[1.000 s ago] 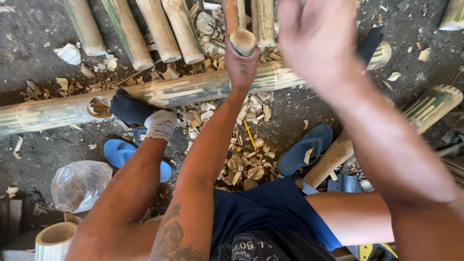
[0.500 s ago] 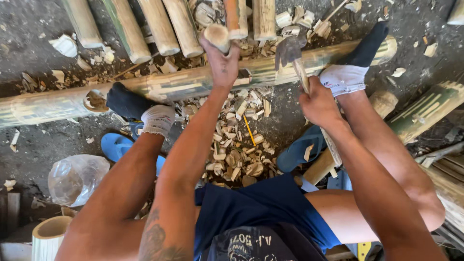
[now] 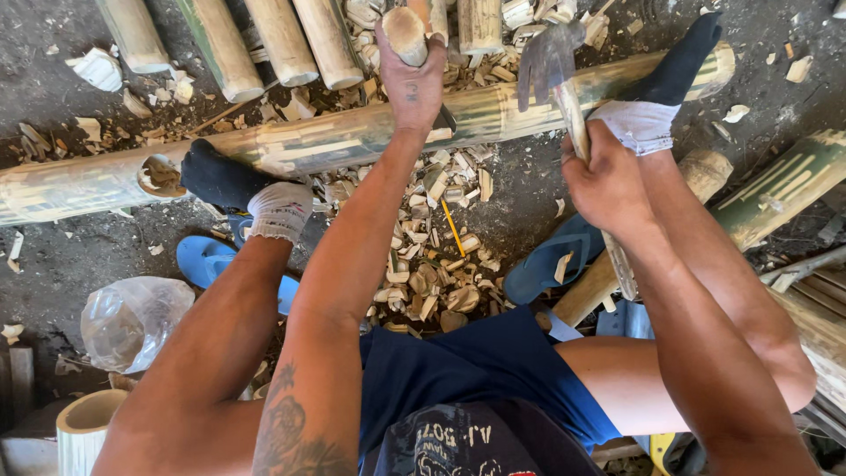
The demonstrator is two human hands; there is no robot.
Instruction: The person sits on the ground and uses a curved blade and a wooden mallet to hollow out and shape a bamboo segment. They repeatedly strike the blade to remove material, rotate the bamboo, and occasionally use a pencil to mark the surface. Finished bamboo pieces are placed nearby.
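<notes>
Over bamboo pole (image 3: 352,137) | left hand (image 3: 412,79) grips chisel (image 3: 405,33) | right hand (image 3: 608,181) lowered, clenching hammer (image 3: 564,79) (fingers tight)

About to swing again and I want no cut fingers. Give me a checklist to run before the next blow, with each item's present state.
1. Left hand grips the wooden chisel handle firmly: ok.
2. Right hand closed around the hatchet handle: ok.
3. Hatchet head apart from the left hand: ok, a gap shows between them.
4. Long bamboo pole pinned by both socked feet: ok.
5. Right foot out of the blade's path: not ok, it sits right beside the hatchet head.
6. Chisel tip seated on the pole: cannot tell, the left hand hides it.
</notes>
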